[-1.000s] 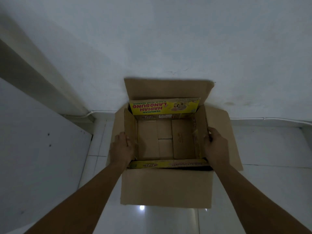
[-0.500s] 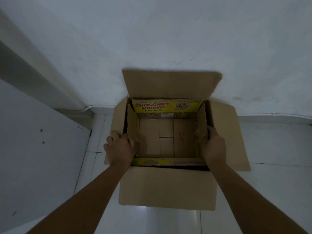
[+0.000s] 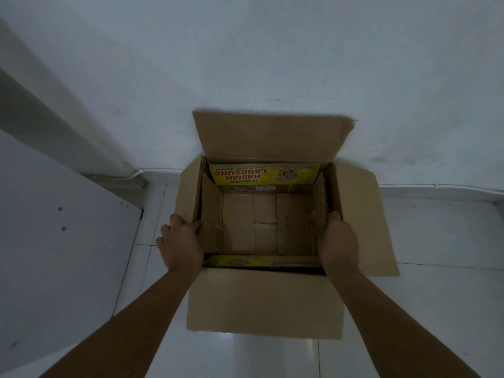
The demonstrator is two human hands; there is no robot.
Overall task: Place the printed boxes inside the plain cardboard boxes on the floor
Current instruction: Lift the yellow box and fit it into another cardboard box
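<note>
Two bare forearms reach forward from the bottom corners over a pale tiled floor (image 3: 425, 309). Nearest lies the plain box's (image 3: 264, 301) front flap, folded flat toward the viewer. Just beyond it, the left hand (image 3: 181, 245) is curled over the left wall of the printed box (image 3: 263, 174), thumb side against the cardboard, fingers spread outside between that wall and the plain box's side flap. The right hand (image 3: 338, 241) grips the printed box's right wall the same way, its fingertips hidden over the edge. The printed box sits open inside the plain box, its yellow near rim showing between the hands and its brown bottom flaps visible within. Its yellow far flap with red lettering stands against the plain box's rear wall. The plain box's side flaps splay outward, and its back flap leans up against the white wall (image 3: 272, 50). To the left stands a pale panel (image 3: 54, 241).
</note>
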